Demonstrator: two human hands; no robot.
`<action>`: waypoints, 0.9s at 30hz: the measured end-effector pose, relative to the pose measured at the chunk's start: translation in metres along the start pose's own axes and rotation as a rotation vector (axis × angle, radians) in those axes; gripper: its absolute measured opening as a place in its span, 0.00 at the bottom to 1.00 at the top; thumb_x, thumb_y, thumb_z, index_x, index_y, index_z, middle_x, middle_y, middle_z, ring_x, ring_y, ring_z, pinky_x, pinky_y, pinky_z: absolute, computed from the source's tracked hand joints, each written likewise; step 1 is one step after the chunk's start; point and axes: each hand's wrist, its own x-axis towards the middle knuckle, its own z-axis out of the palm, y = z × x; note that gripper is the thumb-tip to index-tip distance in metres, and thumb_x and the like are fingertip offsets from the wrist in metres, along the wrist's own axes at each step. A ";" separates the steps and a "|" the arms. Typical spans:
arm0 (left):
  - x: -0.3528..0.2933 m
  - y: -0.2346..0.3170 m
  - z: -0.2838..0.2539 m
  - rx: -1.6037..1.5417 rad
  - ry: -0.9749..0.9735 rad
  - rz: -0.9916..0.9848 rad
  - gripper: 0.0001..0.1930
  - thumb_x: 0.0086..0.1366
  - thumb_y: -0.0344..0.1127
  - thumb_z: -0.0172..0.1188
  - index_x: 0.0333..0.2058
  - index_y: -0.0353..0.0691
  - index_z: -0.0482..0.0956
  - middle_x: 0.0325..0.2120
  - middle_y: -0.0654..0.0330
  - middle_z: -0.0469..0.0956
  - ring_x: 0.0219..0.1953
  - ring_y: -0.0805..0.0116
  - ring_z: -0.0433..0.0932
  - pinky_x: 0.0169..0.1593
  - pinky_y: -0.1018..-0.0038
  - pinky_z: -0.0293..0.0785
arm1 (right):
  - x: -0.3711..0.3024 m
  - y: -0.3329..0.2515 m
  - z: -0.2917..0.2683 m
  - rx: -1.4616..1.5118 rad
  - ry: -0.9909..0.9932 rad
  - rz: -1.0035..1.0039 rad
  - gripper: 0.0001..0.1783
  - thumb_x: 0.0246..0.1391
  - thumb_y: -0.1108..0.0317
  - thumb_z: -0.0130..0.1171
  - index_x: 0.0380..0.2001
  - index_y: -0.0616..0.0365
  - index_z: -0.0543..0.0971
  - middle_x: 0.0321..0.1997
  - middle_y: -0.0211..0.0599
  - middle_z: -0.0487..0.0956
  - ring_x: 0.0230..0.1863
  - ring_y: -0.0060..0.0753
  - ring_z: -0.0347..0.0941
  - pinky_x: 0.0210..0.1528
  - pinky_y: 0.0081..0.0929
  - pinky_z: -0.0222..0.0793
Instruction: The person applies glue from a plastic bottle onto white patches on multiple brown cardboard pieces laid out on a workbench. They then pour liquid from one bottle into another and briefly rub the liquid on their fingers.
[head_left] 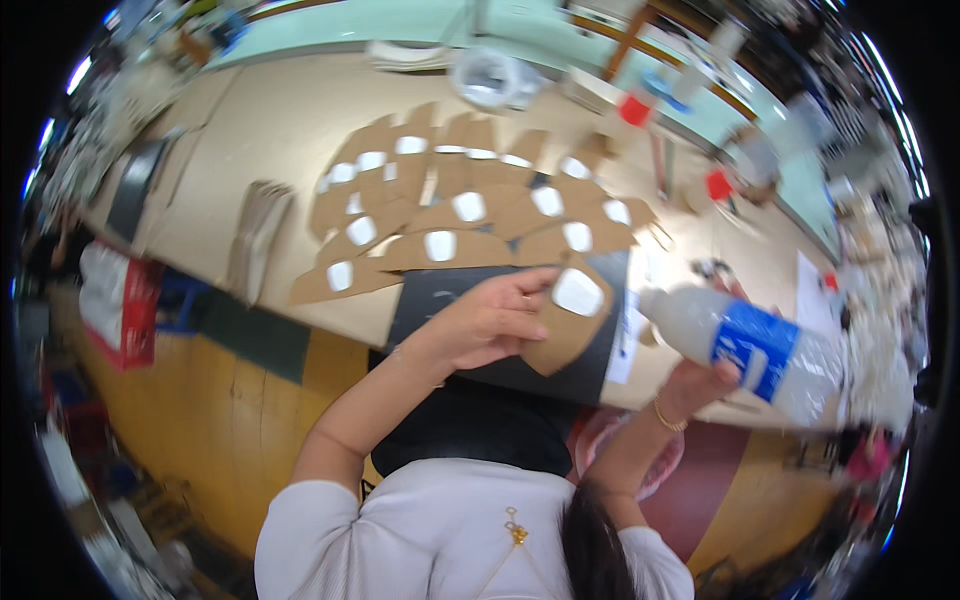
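My left hand (490, 318) pinches the edge of a flat brown cut piece (562, 343) that bears a white rounded patch. It is held over a dark board (435, 305) at the table's near edge. In my right hand (703, 384) is a clear plastic bottle (812, 375) with a blue label, tilted so that its narrow end points left toward the brown piece. Whitish contents show through its wall. Just beyond my left hand, several similar brown pieces (455, 250) lie spread in overlapping rows, most with a white patch showing.
Left on the tan table (200, 225) lies a folded stack of brown pieces (262, 235). A clear plastic roll or bag (487, 78) sits at the back. Containers with red parts (635, 108) stand far right. A white paper strip (622, 335) lies beside the dark board.
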 end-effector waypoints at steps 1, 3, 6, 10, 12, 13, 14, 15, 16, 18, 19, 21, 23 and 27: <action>-0.003 0.000 -0.006 -0.027 -0.003 0.002 0.35 0.54 0.16 0.52 0.61 0.31 0.52 0.54 0.51 0.68 0.55 0.65 0.70 0.55 0.72 0.70 | -0.002 0.000 -0.006 0.035 -0.005 0.069 0.57 0.31 0.42 0.72 0.61 0.55 0.55 0.50 0.57 0.72 0.51 0.54 0.71 0.55 0.50 0.67; -0.012 0.008 -0.014 -0.080 0.006 -0.008 0.35 0.54 0.15 0.52 0.62 0.32 0.53 0.55 0.52 0.68 0.55 0.65 0.70 0.55 0.71 0.70 | -0.002 0.000 -0.015 0.008 -0.008 0.063 0.57 0.34 0.38 0.66 0.62 0.55 0.54 0.52 0.57 0.70 0.52 0.54 0.70 0.56 0.49 0.67; -0.042 0.035 -0.023 0.027 0.069 0.068 0.34 0.55 0.15 0.53 0.61 0.33 0.55 0.54 0.54 0.69 0.54 0.67 0.71 0.54 0.72 0.70 | -0.005 -0.008 -0.003 -0.189 -0.031 0.027 0.55 0.42 0.28 0.53 0.62 0.58 0.52 0.54 0.57 0.69 0.53 0.55 0.69 0.55 0.49 0.67; -0.089 0.087 -0.052 0.266 0.276 0.402 0.32 0.55 0.17 0.55 0.60 0.34 0.57 0.51 0.56 0.71 0.51 0.69 0.73 0.52 0.75 0.72 | -0.007 -0.002 0.000 -0.196 -0.089 0.037 0.53 0.44 0.28 0.51 0.61 0.59 0.54 0.54 0.58 0.68 0.54 0.55 0.69 0.55 0.48 0.68; -0.108 0.114 -0.060 0.412 0.393 0.588 0.32 0.56 0.18 0.56 0.60 0.35 0.58 0.50 0.56 0.71 0.50 0.70 0.73 0.52 0.77 0.72 | -0.009 -0.004 0.009 -0.185 -0.085 0.055 0.58 0.40 0.27 0.54 0.62 0.60 0.51 0.52 0.58 0.70 0.52 0.54 0.70 0.53 0.46 0.70; -0.117 0.126 -0.064 0.466 0.474 0.667 0.32 0.57 0.19 0.56 0.60 0.35 0.57 0.50 0.56 0.71 0.50 0.70 0.73 0.52 0.78 0.72 | -0.009 -0.004 0.011 -0.181 -0.080 0.064 0.60 0.38 0.26 0.56 0.62 0.60 0.50 0.51 0.58 0.70 0.51 0.53 0.71 0.52 0.46 0.71; -0.127 0.135 -0.077 0.461 0.575 0.646 0.32 0.57 0.20 0.56 0.60 0.35 0.57 0.49 0.56 0.72 0.48 0.70 0.74 0.51 0.78 0.73 | -0.009 -0.004 0.012 -0.155 -0.095 0.078 0.60 0.38 0.27 0.57 0.62 0.61 0.50 0.51 0.57 0.71 0.51 0.53 0.71 0.53 0.46 0.71; -0.137 0.140 -0.098 0.458 0.676 0.622 0.32 0.58 0.21 0.56 0.60 0.36 0.56 0.48 0.56 0.73 0.46 0.70 0.75 0.49 0.79 0.74 | -0.010 -0.003 0.012 -0.128 -0.107 0.093 0.60 0.37 0.28 0.58 0.62 0.61 0.51 0.51 0.57 0.71 0.51 0.53 0.71 0.53 0.46 0.70; -0.147 0.140 -0.119 0.455 0.773 0.596 0.32 0.58 0.22 0.56 0.60 0.36 0.56 0.46 0.56 0.73 0.45 0.70 0.77 0.47 0.79 0.75 | -0.010 -0.001 0.011 -0.102 -0.117 0.106 0.60 0.36 0.29 0.60 0.62 0.61 0.51 0.51 0.57 0.71 0.51 0.53 0.71 0.53 0.46 0.70; -0.157 0.133 -0.148 0.489 0.985 0.386 0.32 0.60 0.25 0.55 0.61 0.39 0.53 0.39 0.57 0.76 0.33 0.69 0.80 0.34 0.77 0.79 | -0.010 -0.001 0.008 -0.103 -0.125 0.115 0.60 0.36 0.30 0.62 0.62 0.61 0.52 0.51 0.57 0.72 0.50 0.53 0.71 0.54 0.47 0.69; -0.161 0.127 -0.156 0.521 1.081 0.338 0.32 0.60 0.26 0.56 0.62 0.39 0.53 0.36 0.58 0.76 0.28 0.69 0.79 0.29 0.77 0.76 | -0.010 0.000 0.007 -0.102 -0.130 0.121 0.60 0.35 0.31 0.62 0.62 0.60 0.52 0.51 0.56 0.72 0.50 0.53 0.71 0.54 0.47 0.69; -0.163 0.106 -0.157 0.582 1.263 0.226 0.33 0.61 0.28 0.56 0.62 0.41 0.51 0.29 0.59 0.76 0.19 0.71 0.76 0.18 0.77 0.72 | -0.010 0.000 0.002 -0.076 -0.125 0.125 0.59 0.34 0.34 0.65 0.62 0.60 0.53 0.50 0.56 0.72 0.50 0.53 0.71 0.55 0.49 0.68; -0.173 0.095 -0.148 0.697 1.300 0.150 0.33 0.61 0.30 0.57 0.62 0.41 0.52 0.23 0.61 0.74 0.14 0.73 0.72 0.15 0.78 0.66 | -0.010 -0.001 0.000 -0.068 -0.125 0.141 0.59 0.34 0.34 0.66 0.62 0.60 0.54 0.50 0.56 0.72 0.50 0.54 0.71 0.55 0.49 0.68; -0.177 0.078 -0.124 1.276 1.523 0.016 0.31 0.61 0.32 0.57 0.61 0.40 0.56 0.14 0.63 0.69 0.10 0.76 0.64 0.12 0.78 0.59 | -0.013 -0.004 0.010 -0.007 -0.098 0.181 0.60 0.31 0.36 0.70 0.61 0.59 0.55 0.49 0.56 0.73 0.49 0.55 0.72 0.52 0.47 0.71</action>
